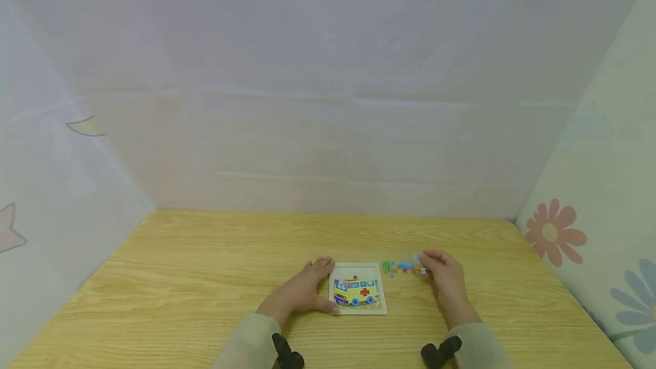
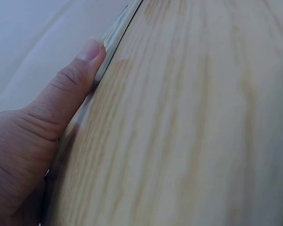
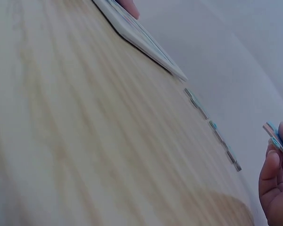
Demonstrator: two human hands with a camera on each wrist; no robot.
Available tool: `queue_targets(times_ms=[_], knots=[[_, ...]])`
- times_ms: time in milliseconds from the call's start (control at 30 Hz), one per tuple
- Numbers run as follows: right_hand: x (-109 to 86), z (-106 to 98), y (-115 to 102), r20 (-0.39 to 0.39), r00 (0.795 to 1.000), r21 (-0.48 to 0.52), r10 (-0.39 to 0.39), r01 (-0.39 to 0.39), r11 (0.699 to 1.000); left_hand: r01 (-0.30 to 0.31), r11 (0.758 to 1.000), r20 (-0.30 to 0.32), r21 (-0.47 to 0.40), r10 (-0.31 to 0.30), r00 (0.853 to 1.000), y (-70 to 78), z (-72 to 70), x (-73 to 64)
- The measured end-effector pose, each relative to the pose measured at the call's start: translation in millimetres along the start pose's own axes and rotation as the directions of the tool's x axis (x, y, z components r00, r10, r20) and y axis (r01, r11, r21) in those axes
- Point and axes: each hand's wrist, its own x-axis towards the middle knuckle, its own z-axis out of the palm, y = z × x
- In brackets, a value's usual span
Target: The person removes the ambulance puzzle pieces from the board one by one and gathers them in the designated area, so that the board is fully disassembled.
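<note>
A square white-framed jigsaw puzzle board (image 1: 359, 265) lies flat on the wooden table, its lower part filled with a yellow ambulance picture (image 1: 361, 292). My left hand (image 1: 302, 289) rests along the board's left side, fingers at the far corner and thumb on the near edge. In the left wrist view that thumb (image 2: 70, 82) lies straight against the frame. Right of the board, my right hand (image 1: 447, 278) pinches a small puzzle piece (image 3: 275, 136) between thumb and fingers, raised off the table. Several loose puzzle pieces (image 1: 405, 266) lie between this hand and the board.
The wooden table (image 1: 230, 255) reaches back to a pale cloth wall (image 1: 328, 130). Patterned side panels flank it, with a red flower (image 1: 549, 232) on the right one. Black wrist mounts (image 1: 441, 352) sit over the sleeves.
</note>
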Motion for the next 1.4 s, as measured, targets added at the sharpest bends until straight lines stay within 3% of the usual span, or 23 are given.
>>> queue_targets(times_ms=[567,733,967,1400], knots=[[6.8,-12.2,2.1,-0.050,0.999,-0.026,-0.001,0.000,1.000,-0.008,1.000,-0.003,0.007,0.008,1.000,-1.6,0.7,1.0],[9.1,-11.7,4.3,-0.062,0.998,-0.126,-0.023,0.015,0.992,-0.009,1.000,-0.003,0.004,0.009,1.000,-1.7,0.6,0.7],[11.9,-10.6,4.9,-0.047,0.996,-0.314,-0.080,0.061,0.947,0.001,1.000,-0.007,0.004,-0.001,1.000,-0.1,0.1,0.0],[14.9,-7.1,4.3,-0.015,0.989,-0.520,-0.147,0.118,0.846,-0.011,1.000,-0.005,0.011,0.011,1.000,-1.7,0.7,1.1]])
